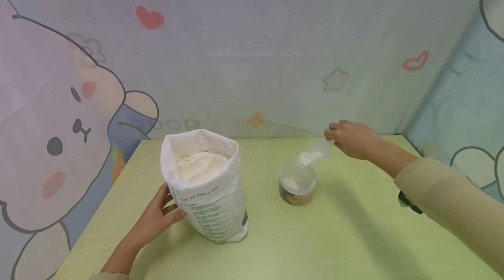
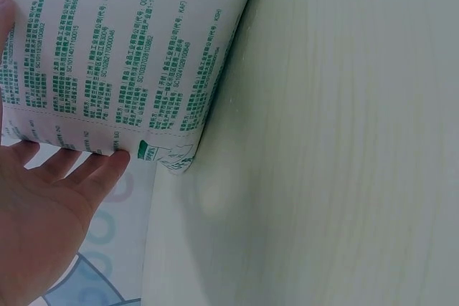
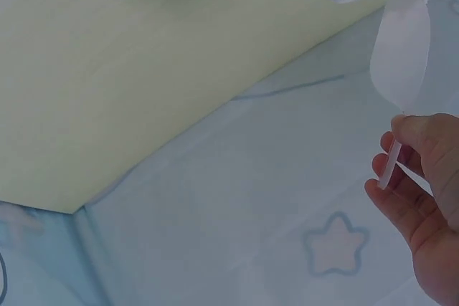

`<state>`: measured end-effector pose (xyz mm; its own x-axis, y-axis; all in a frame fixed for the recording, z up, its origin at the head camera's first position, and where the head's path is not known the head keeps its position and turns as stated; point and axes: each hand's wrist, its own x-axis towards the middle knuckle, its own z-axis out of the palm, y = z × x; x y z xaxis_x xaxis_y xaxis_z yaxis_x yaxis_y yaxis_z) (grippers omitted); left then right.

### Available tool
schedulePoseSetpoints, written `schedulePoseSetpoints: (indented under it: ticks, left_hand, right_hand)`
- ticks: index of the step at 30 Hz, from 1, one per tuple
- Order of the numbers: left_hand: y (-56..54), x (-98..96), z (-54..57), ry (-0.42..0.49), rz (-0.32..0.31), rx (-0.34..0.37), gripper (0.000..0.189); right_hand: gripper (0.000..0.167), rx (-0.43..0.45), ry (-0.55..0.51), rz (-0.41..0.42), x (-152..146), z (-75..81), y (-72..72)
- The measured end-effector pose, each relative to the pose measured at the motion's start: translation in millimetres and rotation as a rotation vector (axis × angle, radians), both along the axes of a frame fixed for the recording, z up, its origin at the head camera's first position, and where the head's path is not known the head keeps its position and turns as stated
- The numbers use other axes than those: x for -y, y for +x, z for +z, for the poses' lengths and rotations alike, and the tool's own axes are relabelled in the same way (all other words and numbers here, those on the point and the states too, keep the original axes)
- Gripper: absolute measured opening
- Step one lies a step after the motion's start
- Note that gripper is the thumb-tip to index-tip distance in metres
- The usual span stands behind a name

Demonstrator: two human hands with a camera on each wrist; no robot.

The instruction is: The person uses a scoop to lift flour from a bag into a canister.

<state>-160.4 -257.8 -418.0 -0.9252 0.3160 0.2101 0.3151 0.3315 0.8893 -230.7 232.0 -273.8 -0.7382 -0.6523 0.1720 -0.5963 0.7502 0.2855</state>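
On the left of the table in the head view stands an open white bag of flour (image 1: pixel 218 203), full of pale powder near its top. My left hand (image 1: pixel 159 214) grips its left side, thumb on the front and fingers reaching round the edge. Green printing covers the bag (image 2: pixel 107 55) in the left wrist view. My right hand (image 1: pixel 352 140) pinches the thin handle of a translucent scoop (image 1: pixel 323 149), which is tilted with white flour in it. Under the scoop's tip sits a clear round tub (image 1: pixel 297 199) with some white powder inside. The scoop's blade (image 3: pixel 401 55) points to the tub's rim in the right wrist view.
The pale green table (image 1: pixel 264 258) carries the bag and the tub, which stand apart. A cartoon-printed cloth (image 1: pixel 244 74) hangs behind the table's back edge and along its sides. A dark object (image 1: pixel 409 203) shows partly under the right sleeve.
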Motion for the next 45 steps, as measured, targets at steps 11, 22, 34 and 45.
schedulePoseSetpoints:
  ticks: [11,22,34,45]
  left_hand:
    - [-0.4,1.5,-0.9,-0.002,-0.001,0.001,0.084]
    - [-1.0,0.3,0.3,0.007,-0.008,0.007,0.083]
    - [-0.7,2.4,-2.1,0.005,-0.004,0.027,0.084]
    - [-0.1,1.6,-1.7,0.013,-0.007,0.009,0.083]
  right_hand:
    - [0.025,-0.088,0.243,0.041,19.3,10.7,-1.2]
    - [0.030,-0.162,0.358,0.114,26.2,13.4,-1.5]
    - [0.027,-0.269,0.420,0.201,28.9,13.5,-1.6]
    - [0.025,-0.151,0.295,0.112,22.5,8.6,-0.3]
